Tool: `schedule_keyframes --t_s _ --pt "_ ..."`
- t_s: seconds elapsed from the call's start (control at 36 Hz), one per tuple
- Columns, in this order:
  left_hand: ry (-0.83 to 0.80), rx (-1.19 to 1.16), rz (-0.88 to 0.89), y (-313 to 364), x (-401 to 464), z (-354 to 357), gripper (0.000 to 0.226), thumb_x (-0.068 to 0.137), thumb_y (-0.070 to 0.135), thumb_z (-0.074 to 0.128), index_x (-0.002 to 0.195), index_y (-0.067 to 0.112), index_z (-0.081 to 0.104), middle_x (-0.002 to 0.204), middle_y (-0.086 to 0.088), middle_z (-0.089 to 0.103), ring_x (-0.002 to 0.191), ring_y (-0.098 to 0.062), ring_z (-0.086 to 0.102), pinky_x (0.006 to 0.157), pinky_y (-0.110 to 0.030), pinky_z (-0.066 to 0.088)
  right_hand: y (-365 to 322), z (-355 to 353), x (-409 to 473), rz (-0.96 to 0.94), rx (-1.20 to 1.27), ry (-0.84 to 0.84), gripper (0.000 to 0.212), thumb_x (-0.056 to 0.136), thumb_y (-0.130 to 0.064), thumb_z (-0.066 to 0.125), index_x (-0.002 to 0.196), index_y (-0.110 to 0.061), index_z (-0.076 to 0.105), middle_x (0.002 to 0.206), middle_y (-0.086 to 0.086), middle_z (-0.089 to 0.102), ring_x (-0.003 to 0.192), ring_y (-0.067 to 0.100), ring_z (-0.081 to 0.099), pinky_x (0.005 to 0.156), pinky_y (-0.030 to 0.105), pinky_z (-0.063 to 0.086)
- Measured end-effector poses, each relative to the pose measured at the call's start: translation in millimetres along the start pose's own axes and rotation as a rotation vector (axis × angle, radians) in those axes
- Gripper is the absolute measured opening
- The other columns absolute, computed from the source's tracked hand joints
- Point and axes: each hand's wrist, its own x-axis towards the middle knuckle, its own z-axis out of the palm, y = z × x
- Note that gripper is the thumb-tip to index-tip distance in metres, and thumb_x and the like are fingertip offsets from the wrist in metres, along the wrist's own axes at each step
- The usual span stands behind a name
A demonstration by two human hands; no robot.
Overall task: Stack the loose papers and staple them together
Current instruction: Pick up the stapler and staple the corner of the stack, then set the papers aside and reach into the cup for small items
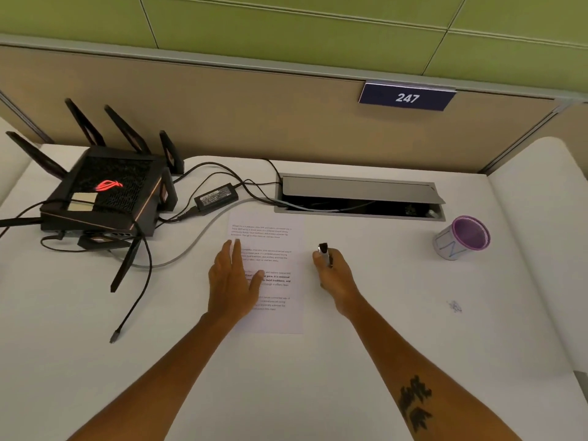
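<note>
A printed white paper lies flat in the middle of the white desk; whether more sheets lie under it I cannot tell. My left hand rests flat on the paper's left side with straight fingers. Just right of the paper, my right hand grips a small black and silver stapler, whose end sticks up above my fist.
A black router with antennas, a power adapter and several cables fill the left of the desk. An open cable hatch lies behind the paper. A purple-rimmed cup stands at the right. A partition wall closes the back.
</note>
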Motion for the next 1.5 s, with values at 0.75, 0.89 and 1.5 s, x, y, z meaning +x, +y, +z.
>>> schedule_keyframes --t_s 0.75,0.89,1.5 --pt "-0.085 0.136 0.165 53 -55 56 0.103 0.095 0.081 0.020 0.172 0.016 0.003 0.181 -0.009 -0.011 0.168 -0.031 -0.007 0.134 -0.059 -0.002 -14 -161 86 -0.438 -1.004 0.225 0.014 0.099 -0.022 0.066 0.111 -0.023 0.071 0.103 0.002 0.073 0.086 0.025 0.070 0.076 0.035 0.056" --pt "-0.069 0.160 0.161 53 -60 61 0.105 0.094 0.086 0.009 0.172 0.015 0.009 0.181 -0.010 -0.008 0.168 -0.033 -0.004 0.132 -0.059 -0.002 -15 -172 100 -0.508 -1.068 0.203 0.034 0.096 -0.020 0.073 0.130 -0.017 0.069 0.119 0.004 0.065 0.094 0.027 0.069 0.078 0.034 0.056" --pt "-0.087 0.253 0.136 61 -61 76 0.099 0.098 0.081 0.012 0.171 0.013 0.014 0.181 -0.014 -0.001 0.167 -0.037 0.002 0.131 -0.068 0.006 -5 -182 121 -0.570 -1.148 0.187 0.028 0.098 -0.024 0.069 0.126 -0.019 0.071 0.115 0.005 0.063 0.100 0.025 0.060 0.070 0.036 0.057"
